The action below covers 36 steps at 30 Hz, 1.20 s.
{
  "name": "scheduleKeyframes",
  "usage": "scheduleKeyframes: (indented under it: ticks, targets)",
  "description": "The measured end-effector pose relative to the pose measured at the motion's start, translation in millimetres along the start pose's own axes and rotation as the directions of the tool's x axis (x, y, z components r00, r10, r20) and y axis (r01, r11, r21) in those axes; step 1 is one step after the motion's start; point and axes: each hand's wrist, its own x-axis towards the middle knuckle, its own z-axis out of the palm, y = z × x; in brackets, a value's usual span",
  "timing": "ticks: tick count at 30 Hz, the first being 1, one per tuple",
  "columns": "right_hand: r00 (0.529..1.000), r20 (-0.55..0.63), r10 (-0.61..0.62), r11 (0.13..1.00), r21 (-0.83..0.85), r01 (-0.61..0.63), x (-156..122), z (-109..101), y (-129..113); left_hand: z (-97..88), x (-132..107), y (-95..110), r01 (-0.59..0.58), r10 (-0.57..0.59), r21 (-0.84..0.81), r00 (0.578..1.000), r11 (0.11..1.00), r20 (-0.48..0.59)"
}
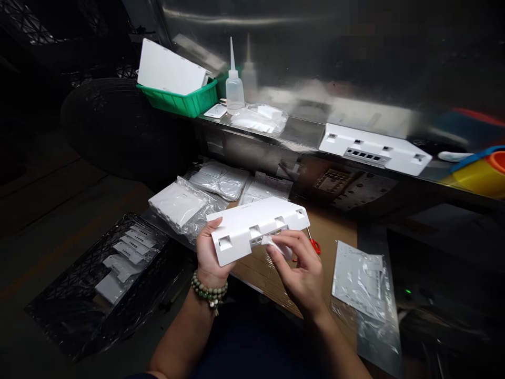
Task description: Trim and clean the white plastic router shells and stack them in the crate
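Note:
My left hand (209,252) grips the left end of a white plastic housing (252,223) with several rectangular port cut-outs along its near side, held tilted above the cardboard worktop (335,231). My right hand (300,266) pinches a small white piece (276,245) against the housing's near edge, close to the middle cut-outs. A bead bracelet sits on my left wrist. Red-handled scissors (314,244) lie just behind my right hand.
A black crate (59,295) at lower left holds several white housings. Bagged housings (179,205) lie behind my hands, an empty bag (361,279) to the right. On the steel shelf: a green bin (185,100), squeeze bottle (234,87), another housing (373,150).

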Motion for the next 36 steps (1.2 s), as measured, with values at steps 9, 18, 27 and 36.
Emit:
scheduleKeyframes:
  ticks: [9,18,27,36]
  targets:
    - [0.993,-0.055,-0.104,0.986,-0.133,0.096,3.2,23.0,-10.5,5.2,-12.9,-14.4,-0.11,0.11,-0.027,0.994,0.994,0.018]
    - [0.992,-0.09,-0.09,0.986,-0.151,0.076,2.5,22.5,-6.8,0.7,-13.2,-12.6,-0.097,0.097,-0.016,0.995,0.995,0.028]
    - [0.998,-0.042,-0.044,0.998,-0.047,0.042,-3.3,15.9,-19.9,-0.7,-10.6,-12.1,-0.03,0.032,-0.038,0.999,0.999,0.044]
    - [0.946,0.263,-0.187,0.972,0.189,0.14,-11.4,21.2,-39.2,-7.3,-7.3,-14.9,0.039,-0.044,0.027,0.97,0.999,0.241]
